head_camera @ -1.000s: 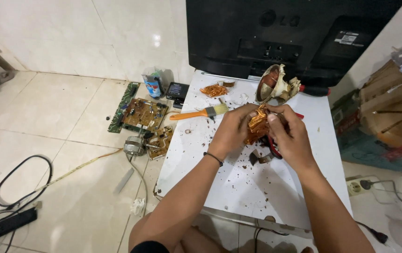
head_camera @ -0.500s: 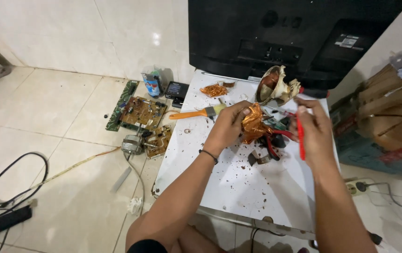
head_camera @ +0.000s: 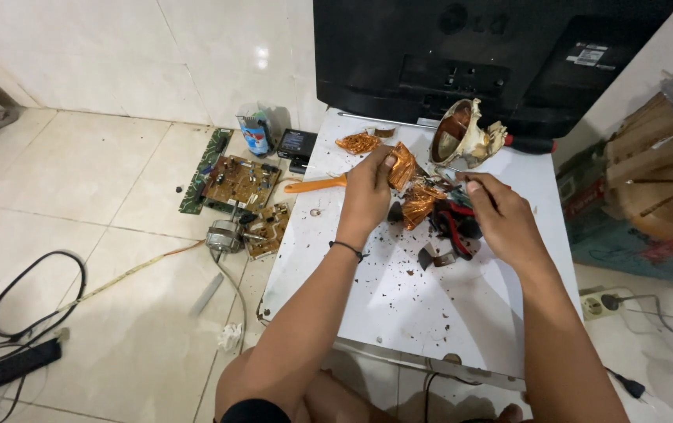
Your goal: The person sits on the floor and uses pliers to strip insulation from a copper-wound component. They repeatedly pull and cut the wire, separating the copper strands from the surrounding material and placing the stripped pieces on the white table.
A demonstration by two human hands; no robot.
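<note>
Pale tiled floor (head_camera: 78, 180), glossy white wall (head_camera: 195, 55), black cables (head_camera: 15, 329), cardboard boxes (head_camera: 650, 180)

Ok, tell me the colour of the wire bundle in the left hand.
Coppery orange: the wire bundle, pinched in the left hand, is shiny copper. The head view shows it.
</note>
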